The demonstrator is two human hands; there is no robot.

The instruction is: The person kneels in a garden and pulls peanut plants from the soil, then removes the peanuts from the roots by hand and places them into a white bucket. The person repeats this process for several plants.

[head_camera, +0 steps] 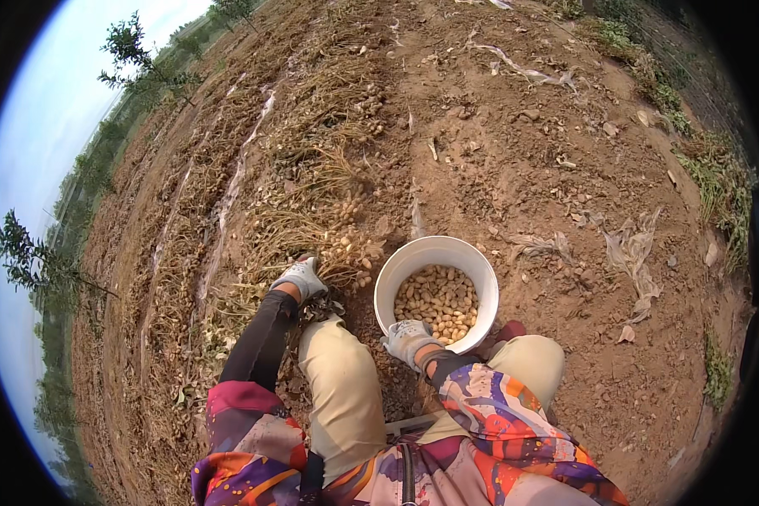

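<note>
My left hand [301, 278], in a pale work glove, is closed around the stems of a dried peanut plant [291, 234] on the ground. Pods in a cluster [348, 250] hang at the root end, just right of that hand. A white plastic bucket [384, 284] stands on the soil between my knees, slightly to the right. Inside it lies a layer of peanuts [439, 300] in their shells. My right hand [410, 340], gloved too, is at the bucket's near left rim, its fingers curled; whether they grip anything is hidden.
A row of pulled peanut plants [329, 120] runs ahead on the left, with strips of plastic film [237, 174] beyond. Torn film [635, 253] and clods lie on the bare soil [512, 164] to the right. My knees [341, 367] flank the bucket. Small trees [38, 259] border the far left.
</note>
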